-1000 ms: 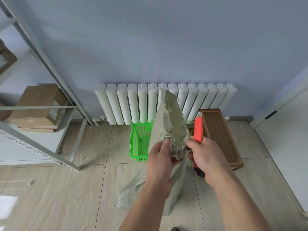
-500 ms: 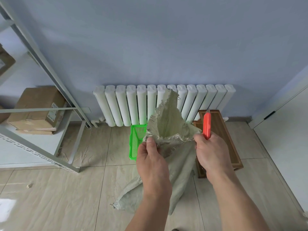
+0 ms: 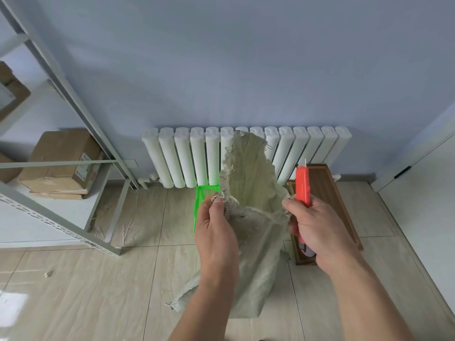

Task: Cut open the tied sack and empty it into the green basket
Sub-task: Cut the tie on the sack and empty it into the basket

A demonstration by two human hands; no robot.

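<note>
Head camera view: the sack [image 3: 248,232] stands roughly upright on the tiled floor [image 3: 98,291], its long axis running from a bottom corner near the person up to a frayed, open mouth pointing at the radiator [image 3: 187,156]. The left hand [image 3: 216,232] pinches the mouth's left edge. The right hand [image 3: 317,230] pinches the right edge while gripping a red knife [image 3: 303,185], blade tip up. The green basket [image 3: 200,203] sits on the floor behind the sack, mostly hidden, beside a wooden tray [image 3: 330,193].
</note>
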